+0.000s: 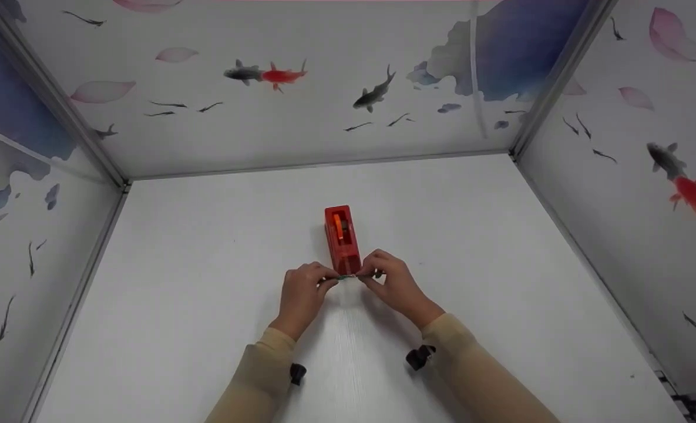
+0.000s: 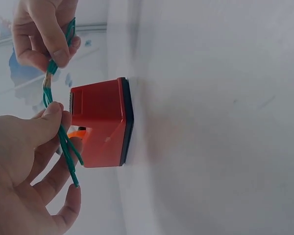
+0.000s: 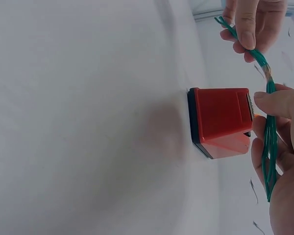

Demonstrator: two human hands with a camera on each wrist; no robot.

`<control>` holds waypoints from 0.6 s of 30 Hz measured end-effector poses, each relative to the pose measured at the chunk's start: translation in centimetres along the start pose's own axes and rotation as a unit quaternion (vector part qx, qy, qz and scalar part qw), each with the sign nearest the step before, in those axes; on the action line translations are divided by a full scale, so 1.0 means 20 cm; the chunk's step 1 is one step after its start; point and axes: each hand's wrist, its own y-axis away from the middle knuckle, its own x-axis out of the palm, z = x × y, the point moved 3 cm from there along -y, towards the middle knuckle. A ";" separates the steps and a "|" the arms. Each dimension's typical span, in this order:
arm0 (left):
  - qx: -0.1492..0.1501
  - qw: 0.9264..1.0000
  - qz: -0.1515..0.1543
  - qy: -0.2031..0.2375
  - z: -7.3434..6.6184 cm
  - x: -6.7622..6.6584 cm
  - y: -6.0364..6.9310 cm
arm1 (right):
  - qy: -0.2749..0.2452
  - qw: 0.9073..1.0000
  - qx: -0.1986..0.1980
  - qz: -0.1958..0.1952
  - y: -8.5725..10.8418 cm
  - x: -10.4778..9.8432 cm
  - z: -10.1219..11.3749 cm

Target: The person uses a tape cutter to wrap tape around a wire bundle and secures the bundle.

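Note:
A thin bundle of green wires [image 1: 348,277] is stretched level between both hands, just in front of a red tape dispenser [image 1: 352,263]. My left hand [image 1: 302,296] pinches one end between thumb and fingers. The other end is pinched by my right hand [image 1: 399,291]. In the left wrist view, loose ends of the green wires [image 2: 63,139] hang past the left fingers. Between the hands, a short copper-coloured stretch shows. The right wrist view has looped green strands [image 3: 270,147] lying along the right palm. The dispenser's toothed edge [image 3: 250,105] faces the bundle, close to the right fingertips.
The dispenser stands upright on a white table [image 1: 207,247], with an orange wheel [image 1: 339,226] in its slot. White panels [image 1: 324,129] printed with fish and petals enclose the back and both sides. Black wrist cameras [image 1: 421,356] sit by the sleeves.

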 end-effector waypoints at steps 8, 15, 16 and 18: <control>0.017 1.000 -0.009 -0.017 0.00 -0.02 0.00 | 0.004 0.996 0.066 0.052 0.01 0.01 -0.02; 0.029 0.999 -0.022 -0.032 -0.01 -0.03 0.01 | 0.012 0.991 0.096 0.091 0.01 0.00 -0.02; 0.032 0.999 -0.025 -0.033 -0.01 -0.03 0.00 | 0.010 0.992 0.094 0.089 0.00 0.00 -0.02; 0.036 0.998 -0.029 -0.038 -0.01 -0.03 0.00 | 0.007 0.993 0.089 0.083 0.00 -0.01 -0.01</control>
